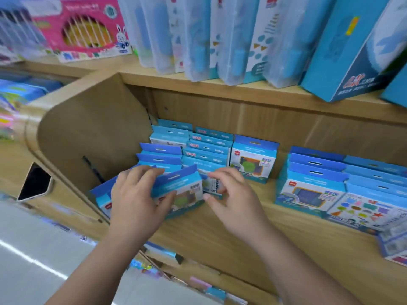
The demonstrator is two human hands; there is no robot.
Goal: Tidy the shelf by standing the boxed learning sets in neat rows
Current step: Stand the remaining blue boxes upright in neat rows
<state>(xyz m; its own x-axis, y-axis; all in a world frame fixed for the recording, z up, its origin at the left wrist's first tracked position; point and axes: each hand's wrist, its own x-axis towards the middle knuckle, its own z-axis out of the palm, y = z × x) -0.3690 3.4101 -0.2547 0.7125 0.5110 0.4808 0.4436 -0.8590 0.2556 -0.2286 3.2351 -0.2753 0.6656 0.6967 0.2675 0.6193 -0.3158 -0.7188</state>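
Note:
Small blue boxed learning sets stand in rows on a wooden shelf (242, 219). My left hand (134, 201) grips a tilted blue box (182, 194) at the front of the left row, fingers over its top edge and thumb on its face. My right hand (231, 194) pinches the right end of a box (212, 183) just behind it. Behind them stand two rows of upright boxes (207, 146). One single box (253, 159) stands to their right. Further right are more rows of boxes (315, 183).
A curved wooden side panel (92, 139) closes the shelf on the left. The upper shelf (220, 86) holds tall clear cases, large blue boxes (343, 51) and a pink box (83, 29). A gap of bare shelf lies between the single box and the right rows.

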